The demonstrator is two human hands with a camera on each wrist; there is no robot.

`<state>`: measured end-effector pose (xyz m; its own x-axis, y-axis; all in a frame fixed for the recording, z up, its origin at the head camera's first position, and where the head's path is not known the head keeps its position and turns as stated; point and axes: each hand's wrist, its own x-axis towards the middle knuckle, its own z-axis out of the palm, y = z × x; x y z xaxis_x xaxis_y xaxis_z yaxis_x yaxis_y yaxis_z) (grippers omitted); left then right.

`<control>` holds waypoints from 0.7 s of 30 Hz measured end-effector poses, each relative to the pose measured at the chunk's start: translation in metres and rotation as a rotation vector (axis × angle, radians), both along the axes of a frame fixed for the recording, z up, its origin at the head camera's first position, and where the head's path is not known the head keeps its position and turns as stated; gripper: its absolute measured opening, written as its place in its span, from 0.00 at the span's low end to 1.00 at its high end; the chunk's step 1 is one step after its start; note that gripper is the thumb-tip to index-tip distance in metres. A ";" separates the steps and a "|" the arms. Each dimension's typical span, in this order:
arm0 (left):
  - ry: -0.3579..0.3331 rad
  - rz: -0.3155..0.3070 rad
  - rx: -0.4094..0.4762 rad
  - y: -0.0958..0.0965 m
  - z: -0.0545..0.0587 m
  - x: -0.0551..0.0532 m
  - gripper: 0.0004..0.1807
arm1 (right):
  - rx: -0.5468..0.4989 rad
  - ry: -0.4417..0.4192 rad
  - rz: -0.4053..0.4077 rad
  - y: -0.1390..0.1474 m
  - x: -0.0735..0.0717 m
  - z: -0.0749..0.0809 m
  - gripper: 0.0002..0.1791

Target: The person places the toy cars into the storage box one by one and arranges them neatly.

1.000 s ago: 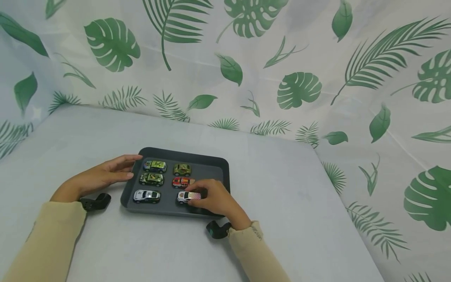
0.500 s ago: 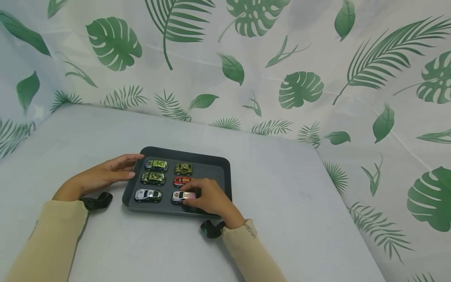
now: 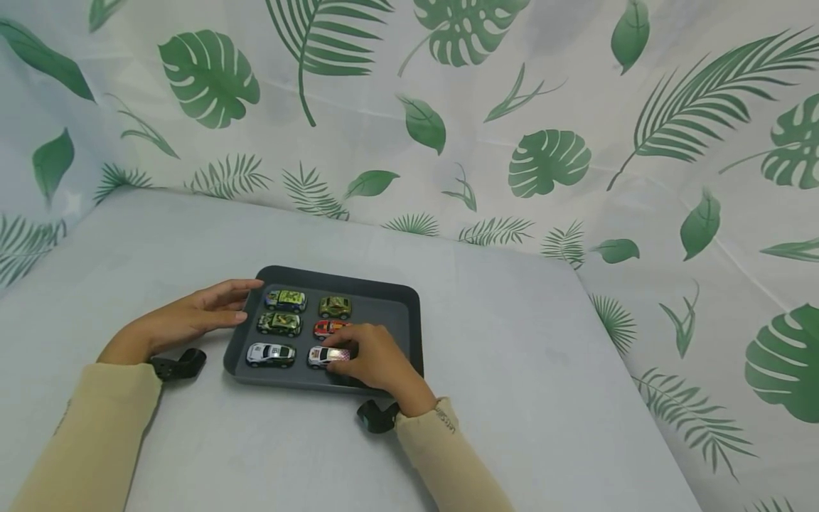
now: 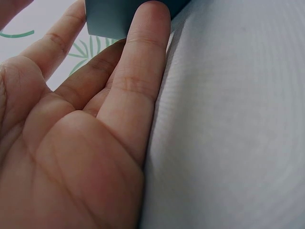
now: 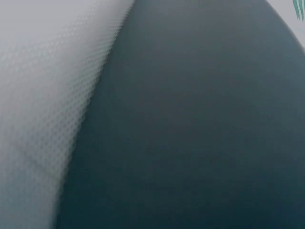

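A dark grey tray [image 3: 388,310] lies on the table with several toy cars in two columns. My right hand [image 3: 384,361] pinches a white toy car with a pink pattern [image 3: 320,357] at the front of the right column; its rear end is partly covered by the fingers. Just behind it sits a red toy car [image 3: 328,328], partly hidden by that hand. With loosely extended fingers, my left hand [image 3: 188,317] touches the tray's left side. In the left wrist view, a fingertip meets the tray wall [image 4: 107,21]. Only the tray's side [image 5: 190,119] fills the right wrist view, without the hand.
The left column holds a silver-white car [image 3: 271,355], a camouflage car [image 3: 279,323] and a yellow-green car [image 3: 286,300]. A green car [image 3: 335,307] stands at the back of the right column. White cloth [image 3: 512,341] covers the table; a leaf-print curtain [image 3: 473,107] hangs behind and to the right.
My right hand has slid the white and pink car leftward across the tray, closer to the left column. The left hand has stayed at the tray's side.
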<state>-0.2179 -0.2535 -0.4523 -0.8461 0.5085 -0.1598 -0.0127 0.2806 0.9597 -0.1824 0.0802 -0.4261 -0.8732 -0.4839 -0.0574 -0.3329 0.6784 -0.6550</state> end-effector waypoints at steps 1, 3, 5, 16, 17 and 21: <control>0.002 -0.002 0.001 0.000 0.000 0.000 0.39 | -0.002 0.000 -0.004 0.000 0.000 0.000 0.15; 0.002 -0.003 0.001 0.000 0.000 0.000 0.38 | -0.003 0.001 -0.009 -0.001 0.001 0.000 0.15; 0.000 -0.001 0.000 0.000 0.000 0.000 0.38 | -0.004 0.002 -0.010 -0.001 0.001 0.000 0.16; -0.012 -0.002 0.008 -0.001 -0.004 -0.001 0.39 | -0.015 0.010 -0.005 0.006 0.002 0.005 0.15; -0.014 -0.002 0.010 -0.001 -0.004 0.000 0.39 | -0.026 0.017 -0.001 0.008 0.002 0.006 0.14; -0.018 -0.002 0.004 -0.002 -0.007 0.000 0.40 | -0.070 0.069 0.002 0.018 0.002 0.009 0.12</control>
<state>-0.2178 -0.2550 -0.4596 -0.8420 0.5112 -0.1726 -0.0289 0.2767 0.9605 -0.1800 0.0980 -0.4174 -0.8730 -0.4863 0.0369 -0.3801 0.6311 -0.6762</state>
